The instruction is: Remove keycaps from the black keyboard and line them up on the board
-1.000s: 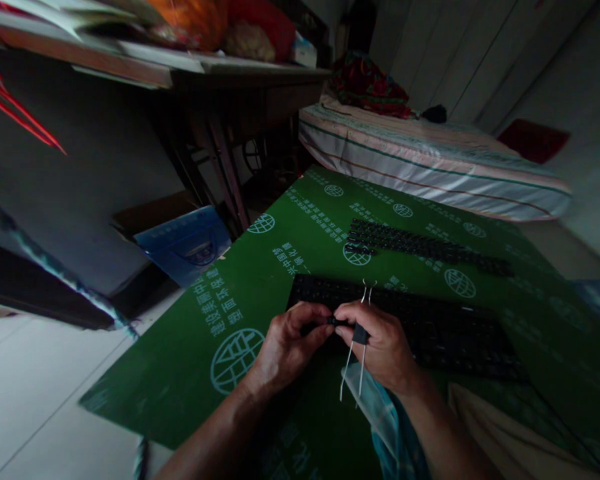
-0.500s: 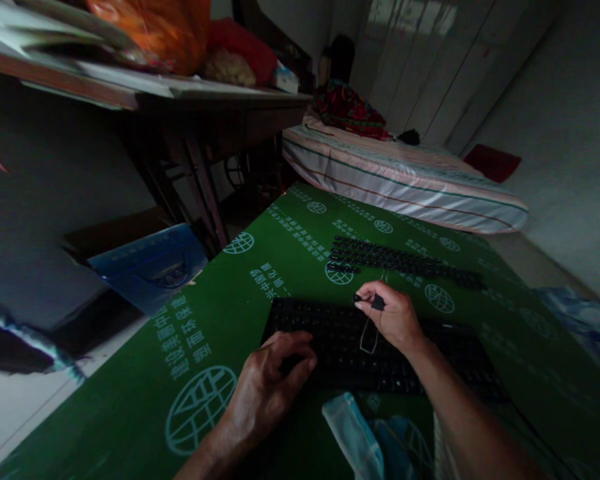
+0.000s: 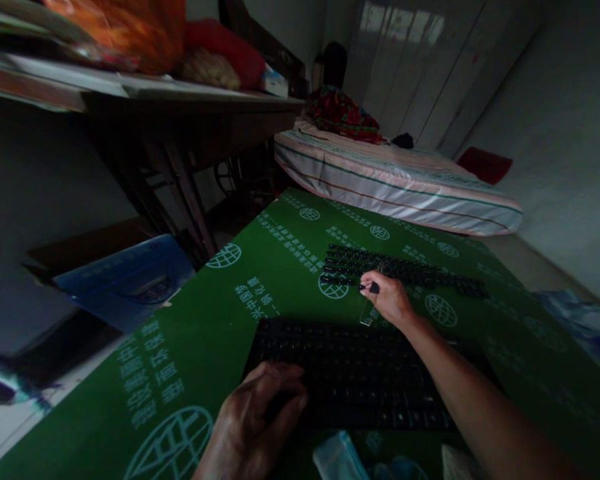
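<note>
Now nearer keycaps (image 3: 405,268), seemingly: right hand (image 3: 391,300)

Two bare hands here: the left hand (image 3: 253,427) showed ridged knuckles and tendons, the right hand (image 3: 391,301) ran into a long forearm (image 3: 470,407), uncovered to the frame's edge. Dim light, so any ring or watch was impossible to confirm.

green mat (image 3: 240,267) carries keyboard (image 3: 360,373) and loose keycaps (image 3: 405,267).

Home bedroom – striped mattress (image 3: 395,190), cluttered wooden table (image 3: 145,100)
</note>
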Motion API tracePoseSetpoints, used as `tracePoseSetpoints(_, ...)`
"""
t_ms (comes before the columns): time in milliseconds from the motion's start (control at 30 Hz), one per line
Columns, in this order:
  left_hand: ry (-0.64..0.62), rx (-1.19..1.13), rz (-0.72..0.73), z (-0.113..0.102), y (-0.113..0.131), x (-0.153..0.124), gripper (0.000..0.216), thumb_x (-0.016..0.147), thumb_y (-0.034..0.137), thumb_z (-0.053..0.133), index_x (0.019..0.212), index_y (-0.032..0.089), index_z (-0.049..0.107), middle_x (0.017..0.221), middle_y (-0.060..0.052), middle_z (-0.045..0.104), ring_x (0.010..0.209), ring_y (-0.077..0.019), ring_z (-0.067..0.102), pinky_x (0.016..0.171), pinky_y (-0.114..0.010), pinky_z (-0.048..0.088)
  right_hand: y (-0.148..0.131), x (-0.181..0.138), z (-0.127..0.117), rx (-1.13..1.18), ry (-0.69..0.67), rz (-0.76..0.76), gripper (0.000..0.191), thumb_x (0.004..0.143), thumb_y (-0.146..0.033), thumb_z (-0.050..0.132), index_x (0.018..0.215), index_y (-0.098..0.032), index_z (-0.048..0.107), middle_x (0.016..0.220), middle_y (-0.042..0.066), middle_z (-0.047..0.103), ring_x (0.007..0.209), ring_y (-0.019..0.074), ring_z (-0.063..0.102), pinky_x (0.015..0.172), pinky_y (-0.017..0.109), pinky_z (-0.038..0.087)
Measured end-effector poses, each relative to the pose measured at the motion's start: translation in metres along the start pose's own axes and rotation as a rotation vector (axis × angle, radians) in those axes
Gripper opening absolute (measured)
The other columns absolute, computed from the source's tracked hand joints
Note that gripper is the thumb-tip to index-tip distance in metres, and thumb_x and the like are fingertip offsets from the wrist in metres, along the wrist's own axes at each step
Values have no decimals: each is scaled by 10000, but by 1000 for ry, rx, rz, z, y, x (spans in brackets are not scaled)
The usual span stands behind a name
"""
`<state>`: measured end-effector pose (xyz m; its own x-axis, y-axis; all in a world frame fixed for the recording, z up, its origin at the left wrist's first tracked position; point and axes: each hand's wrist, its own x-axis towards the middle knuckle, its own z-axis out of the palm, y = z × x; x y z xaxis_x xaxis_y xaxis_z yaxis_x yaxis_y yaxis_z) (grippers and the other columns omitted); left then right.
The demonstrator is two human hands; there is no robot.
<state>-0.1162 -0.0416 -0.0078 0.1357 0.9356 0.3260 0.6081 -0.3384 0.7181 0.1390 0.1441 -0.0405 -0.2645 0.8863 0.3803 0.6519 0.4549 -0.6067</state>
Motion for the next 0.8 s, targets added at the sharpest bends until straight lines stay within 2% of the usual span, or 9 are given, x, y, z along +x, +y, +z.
tracePoseSetpoints(300, -13, -6, 7, 0, -2, -3, 164, 811, 232, 574, 966, 245, 625, 862, -10, 684, 755, -136, 665, 652, -176, 561, 5, 6, 2, 8, -12, 15, 183, 697, -170, 609, 873, -218, 611, 860, 27, 699, 806, 187, 666, 746, 302, 504)
tracePoseSetpoints(800, -20, 11, 52, -1, -1, 0, 114, 808, 217, 568, 900, 233, 633, 845, -7, 691, 733, -128, 671, 655, -163, 558, 8, 9, 4, -25, 7, 7, 199, 707, -155, 614, 891, -232, 614, 879, 15, 698, 817, 180, 665, 747, 297, 511)
